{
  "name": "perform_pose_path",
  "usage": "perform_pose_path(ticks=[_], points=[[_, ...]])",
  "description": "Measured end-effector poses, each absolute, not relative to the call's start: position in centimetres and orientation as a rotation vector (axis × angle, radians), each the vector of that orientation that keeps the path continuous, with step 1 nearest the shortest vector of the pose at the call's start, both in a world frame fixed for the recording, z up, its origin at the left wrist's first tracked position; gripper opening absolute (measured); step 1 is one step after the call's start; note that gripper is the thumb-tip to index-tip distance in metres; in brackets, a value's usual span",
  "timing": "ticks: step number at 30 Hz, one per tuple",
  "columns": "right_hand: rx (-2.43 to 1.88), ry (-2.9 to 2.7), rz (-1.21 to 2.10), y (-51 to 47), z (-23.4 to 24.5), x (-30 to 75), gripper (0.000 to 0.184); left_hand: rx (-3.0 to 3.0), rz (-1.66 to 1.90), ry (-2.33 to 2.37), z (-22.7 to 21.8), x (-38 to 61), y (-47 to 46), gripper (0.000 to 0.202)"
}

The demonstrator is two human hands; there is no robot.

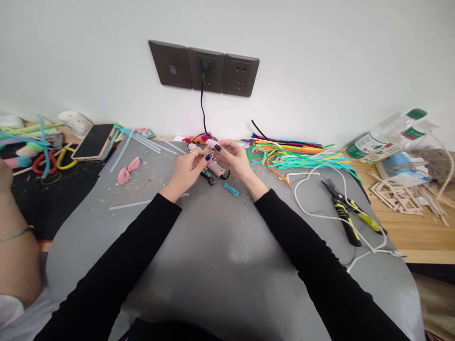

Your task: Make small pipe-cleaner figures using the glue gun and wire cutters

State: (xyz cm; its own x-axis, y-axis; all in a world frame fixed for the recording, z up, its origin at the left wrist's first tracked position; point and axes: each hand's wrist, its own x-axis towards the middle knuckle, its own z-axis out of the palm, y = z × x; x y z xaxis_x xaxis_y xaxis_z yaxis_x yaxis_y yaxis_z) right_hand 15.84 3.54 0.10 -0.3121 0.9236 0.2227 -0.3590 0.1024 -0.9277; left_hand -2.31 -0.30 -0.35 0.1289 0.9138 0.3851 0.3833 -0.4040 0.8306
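My left hand (190, 169) and my right hand (235, 160) meet at the fingertips near the back of the grey mat. Both are closed in a pinch about a small pale pink piece (212, 142), mostly covered by the fingers, so its kind is unclear. Just beneath and behind the fingers lies a pink hot glue gun (217, 169), partly hidden by my hands. A small light-blue clip-like piece (231, 190) rests in front of it. To the left is a pink fuzzy bow-shaped piece (129, 170).
Translucent glue sticks (130, 204) lie left on the grey mat (227, 265). Coloured pipe cleaners (309, 158), a white cable (302, 203) and yellow-black pliers (346, 215) are right. Plastic bottles (377, 142) stand beyond. Another person's arm (16, 227) is at far left, near a phone (94, 141).
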Motion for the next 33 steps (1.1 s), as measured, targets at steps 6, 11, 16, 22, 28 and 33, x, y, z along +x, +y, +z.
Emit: perform_pose_path(ticks=[6,11,16,22,28,33], points=[[-0.686,-1.31,1.427,3.4,0.1,15.6,0.054,1.901,1.204,1.32,-0.2,-2.4,-0.4,0.02],[-0.705,-1.418,1.179,3.1,-0.1,15.3,0.043,1.917,1.199,1.404,0.0,-2.3,-0.5,0.014],[-0.728,-1.58,0.956,2.5,0.1,15.4,0.028,1.91,1.209,1.416,0.1,-2.3,-0.4,0.012],[-0.725,-1.695,0.723,2.4,0.4,15.7,0.012,1.902,1.254,1.467,0.0,-2.5,-0.3,0.012],[-0.761,-1.719,0.678,2.6,0.4,15.8,0.012,1.909,1.272,1.48,-0.4,-2.6,-0.1,0.016],[-0.754,-1.715,0.648,2.6,0.5,15.9,0.008,1.853,1.339,1.503,-0.8,-2.5,0.1,0.022]])
